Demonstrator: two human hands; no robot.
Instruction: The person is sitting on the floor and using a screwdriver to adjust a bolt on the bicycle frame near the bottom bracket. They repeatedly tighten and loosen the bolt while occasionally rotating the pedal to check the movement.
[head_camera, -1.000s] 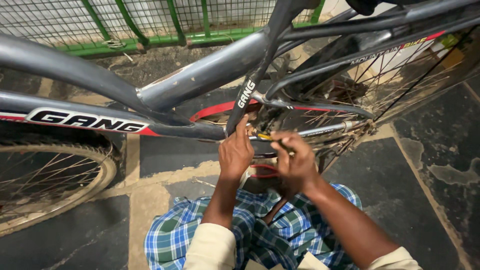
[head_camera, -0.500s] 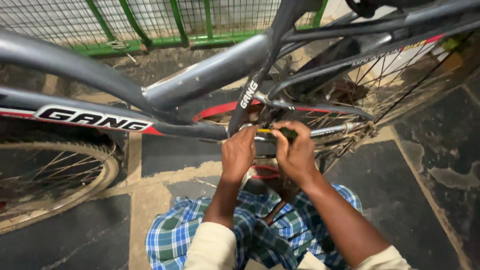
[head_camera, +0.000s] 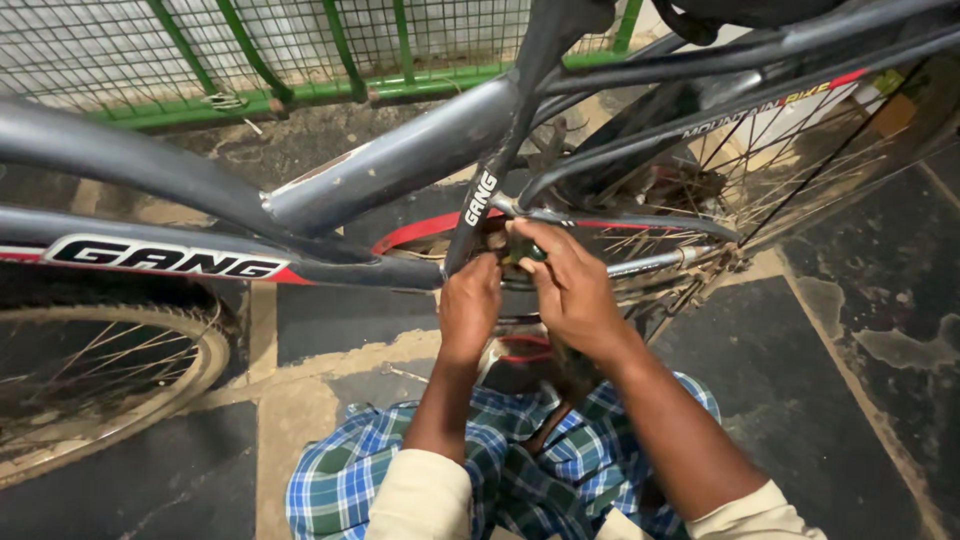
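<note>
Two hands meet at the bike frame (head_camera: 400, 160), just below the seat tube. Your right hand (head_camera: 570, 290) pinches a small green-handled tool (head_camera: 528, 254), its axis roughly level, pointing left. Your left hand (head_camera: 470, 305) sits beside it, curled closed against the frame; what it grips is hidden.

A grey metal bicycle frame (head_camera: 400, 165) with red trim stands upright across the view, its thick tubes meeting near the bottom bracket. Just behind that junction, a small dark tool with a green-and-yellow part (head_camera: 523, 252) is pressed against the frame, mostly hidden. The spoked rear wheel (head_camera: 800, 160) sits to the right, the tyred front wheel (head_camera: 110, 370) at lower left.
</note>
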